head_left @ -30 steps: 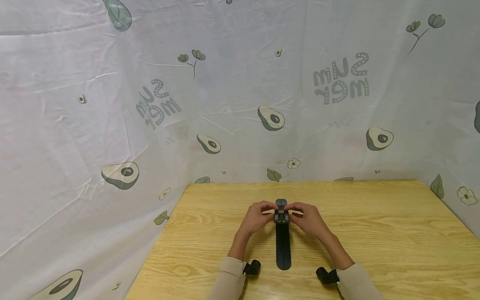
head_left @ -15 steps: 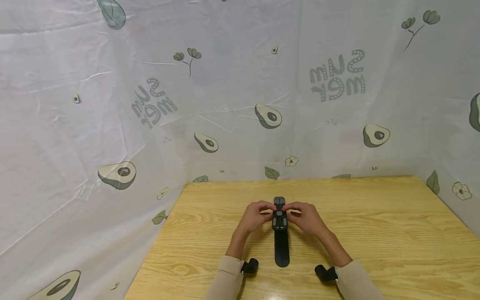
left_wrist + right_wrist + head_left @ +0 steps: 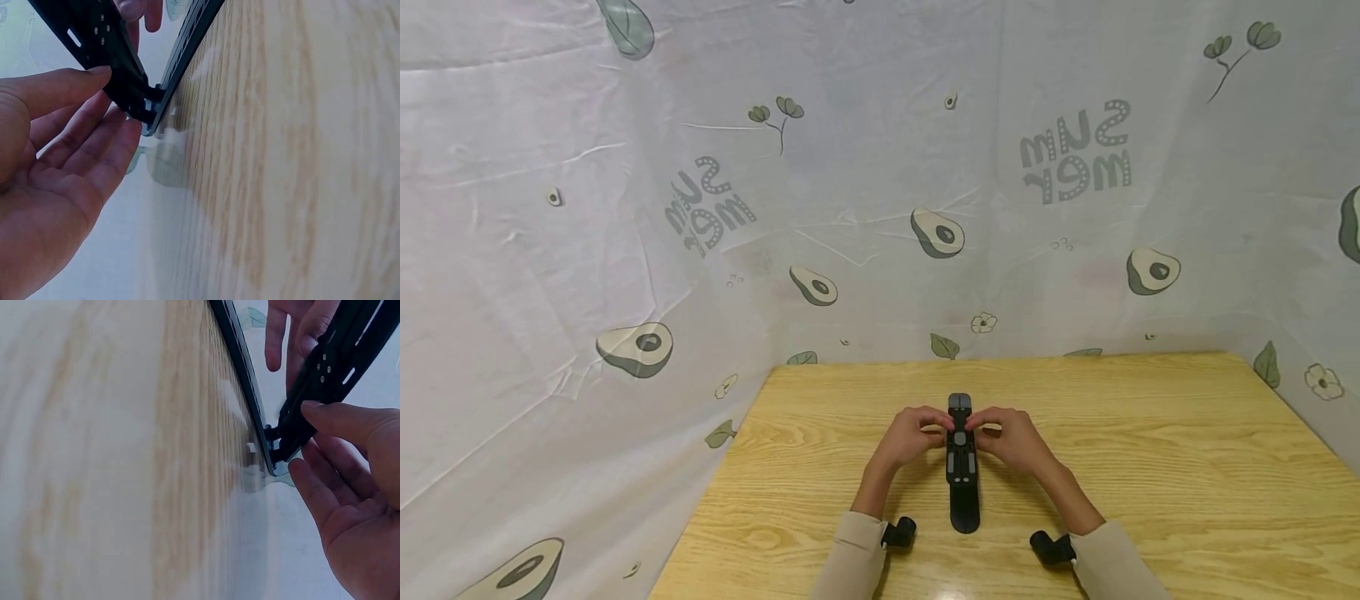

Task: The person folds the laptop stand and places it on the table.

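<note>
In the head view a black hinged stand [image 3: 961, 464] with grey pads lies lengthwise between both hands. Its long flat base [image 3: 965, 515] rests on the table, and the upper arm slopes up from a hinge at the far end. My left hand [image 3: 912, 437] pinches the arm's left edge, thumb on one face and fingers behind, close to the hinge. On the opposite edge my right hand [image 3: 1011, 440] pinches likewise. Both wrist views show the raised arm [image 3: 81, 40] at an acute angle to the base [image 3: 240, 369], thumbs pressed on its underside near small metal rivets.
The wood-grain table [image 3: 1150, 467] extends to both sides of the stand. Behind it and at the sides hangs a pale curtain [image 3: 865, 167] printed with avocados and leaves. Black wrist cameras [image 3: 900, 533] stick out from the beige cuffs.
The stand's upper arm has tilted toward the person, its free end now covering more of the base. Both hands keep their grip and have shifted only slightly.
</note>
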`<state>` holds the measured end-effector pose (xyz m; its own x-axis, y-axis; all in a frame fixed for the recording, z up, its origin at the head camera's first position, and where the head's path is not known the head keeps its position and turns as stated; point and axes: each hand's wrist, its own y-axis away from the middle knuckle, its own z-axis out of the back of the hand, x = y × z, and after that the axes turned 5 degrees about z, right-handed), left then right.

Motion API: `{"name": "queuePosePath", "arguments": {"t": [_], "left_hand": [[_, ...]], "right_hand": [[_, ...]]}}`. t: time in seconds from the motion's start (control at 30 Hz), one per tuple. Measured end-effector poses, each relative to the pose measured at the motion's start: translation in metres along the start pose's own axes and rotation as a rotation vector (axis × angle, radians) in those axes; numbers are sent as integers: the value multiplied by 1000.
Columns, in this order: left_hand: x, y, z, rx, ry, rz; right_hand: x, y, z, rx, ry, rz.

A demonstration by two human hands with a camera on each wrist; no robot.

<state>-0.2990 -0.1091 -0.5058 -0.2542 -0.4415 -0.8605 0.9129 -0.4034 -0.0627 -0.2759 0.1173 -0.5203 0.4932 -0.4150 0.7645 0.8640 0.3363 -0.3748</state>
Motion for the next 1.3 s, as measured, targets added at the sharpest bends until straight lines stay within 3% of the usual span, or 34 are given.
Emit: {"name": "queuePosePath", "arguments": {"t": [0.37, 0.57, 1.0, 1.3], "left_hand": [[2, 1, -1, 39, -56, 24], [0, 1, -3, 82, -114, 83], [0, 0, -6, 78, -122, 97], [-2, 1, -7, 61, -92, 103]], "right_hand": [[-2, 2, -2, 37, 63, 54], [-1, 3, 0, 109, 91, 10], [2, 6, 5, 153, 85, -20], [4, 9, 11, 136, 114, -37]]}}
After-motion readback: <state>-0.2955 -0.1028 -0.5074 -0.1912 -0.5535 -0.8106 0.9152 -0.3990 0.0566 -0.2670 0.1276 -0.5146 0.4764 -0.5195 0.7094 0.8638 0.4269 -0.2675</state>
